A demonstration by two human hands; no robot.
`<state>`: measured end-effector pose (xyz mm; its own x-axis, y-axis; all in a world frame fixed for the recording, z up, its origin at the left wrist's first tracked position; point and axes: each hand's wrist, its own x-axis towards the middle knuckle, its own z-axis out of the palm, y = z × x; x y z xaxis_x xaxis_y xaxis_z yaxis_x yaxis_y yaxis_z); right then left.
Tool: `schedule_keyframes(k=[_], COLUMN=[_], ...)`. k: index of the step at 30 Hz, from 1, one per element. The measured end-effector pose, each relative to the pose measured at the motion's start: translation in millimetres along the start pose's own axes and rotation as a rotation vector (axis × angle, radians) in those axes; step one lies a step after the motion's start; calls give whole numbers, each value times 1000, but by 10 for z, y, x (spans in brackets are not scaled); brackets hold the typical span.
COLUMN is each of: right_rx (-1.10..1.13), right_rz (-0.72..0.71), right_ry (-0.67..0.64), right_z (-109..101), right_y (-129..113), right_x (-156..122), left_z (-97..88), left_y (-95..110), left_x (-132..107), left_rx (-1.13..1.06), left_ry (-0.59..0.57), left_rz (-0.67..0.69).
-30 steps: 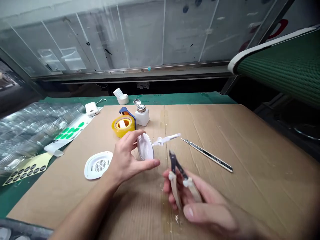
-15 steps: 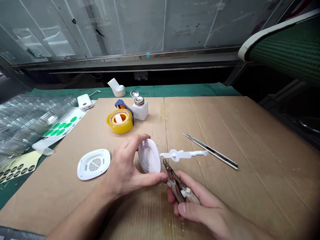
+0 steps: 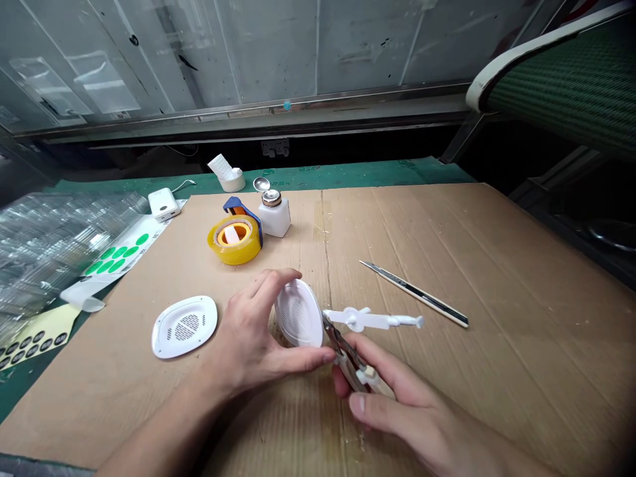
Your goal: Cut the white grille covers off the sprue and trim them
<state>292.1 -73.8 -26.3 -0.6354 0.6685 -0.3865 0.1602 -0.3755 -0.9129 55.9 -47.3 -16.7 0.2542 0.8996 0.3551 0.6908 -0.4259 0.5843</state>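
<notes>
My left hand (image 3: 253,338) grips a white oval plastic cover (image 3: 299,313) with a perforated grille, held on edge above the cardboard. A white plastic sprue (image 3: 372,320) sticks out to the right from the cover's edge. My right hand (image 3: 392,404) is closed around the cream handles of small cutting pliers (image 3: 342,351), whose jaws sit at the joint between cover and sprue. A second white oval cover (image 3: 185,326) lies flat on the cardboard to the left of my left hand.
A cardboard sheet (image 3: 497,265) covers a green mat. On it are a yellow tape roll (image 3: 234,240), a white dispenser bottle (image 3: 273,213) and a thin metal blade (image 3: 415,293). Sticker sheets (image 3: 116,258), clear plastic trays (image 3: 44,238) and a small white box (image 3: 163,203) sit left. A green conveyor (image 3: 571,93) runs at right.
The pliers moved from free in the air up to the cover's edge, and their jaws have closed in on the sprue joint. The cover and sprue have dropped lower and nearer to me.
</notes>
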Motion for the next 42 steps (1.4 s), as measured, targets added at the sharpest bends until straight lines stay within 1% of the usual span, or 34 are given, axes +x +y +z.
schedule_keyframes(k=[6, 13, 18, 20, 25, 30, 33, 35, 39, 42], right_rx=[-79, -95, -140, -153, -195, -222, -172, -93, 114, 163], right_rz=[9, 26, 28, 12, -120, -71, -65, -52, 64, 105], right_ry=[39, 23, 69, 79, 119, 168, 160, 144, 125, 142], right_z=[20, -3, 19, 38, 85, 111, 156, 203, 307, 369], right_y=[-88, -59, -37, -19, -3, 18, 15, -2, -42, -68], right_x=[-20, -24, -12, 4, 65, 92, 112, 135, 192, 233], left_z=[14, 8, -6, -5, 15, 19, -14, -46, -105, -138], left_y=[-8, -31, -14, -9, -14, -11, 0, 4, 0, -6], left_x=[27, 16, 5, 12, 29, 20, 11, 12, 22, 27], left_rx=[-3, 28, 34, 38, 25, 6, 40, 80, 107, 75], left_ry=[1, 28, 31, 32, 26, -29, -65, -102, -169, -163], left_rz=[18, 58, 54, 53, 44, -8, -46, -58, -83, -111])
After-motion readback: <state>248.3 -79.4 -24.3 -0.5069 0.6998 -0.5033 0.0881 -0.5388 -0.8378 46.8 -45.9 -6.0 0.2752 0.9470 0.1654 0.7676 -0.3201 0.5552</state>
